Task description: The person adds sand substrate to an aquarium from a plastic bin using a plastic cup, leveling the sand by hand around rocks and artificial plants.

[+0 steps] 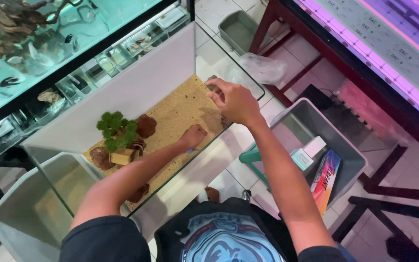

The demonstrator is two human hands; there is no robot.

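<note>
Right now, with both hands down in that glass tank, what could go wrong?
The left hand rests on the sand close to the green plant and brown rocks; a nudge might topple them. The right hand hovers by the thin glass wall; leaning on it could stress it or shift the tank.

In the glass tank (183, 53), a plant (117, 128) and rocks (146, 125) sit on sand (180, 114) at the left; a bin (311, 123) holding boxes (325, 179) stands right of the tank.
</note>
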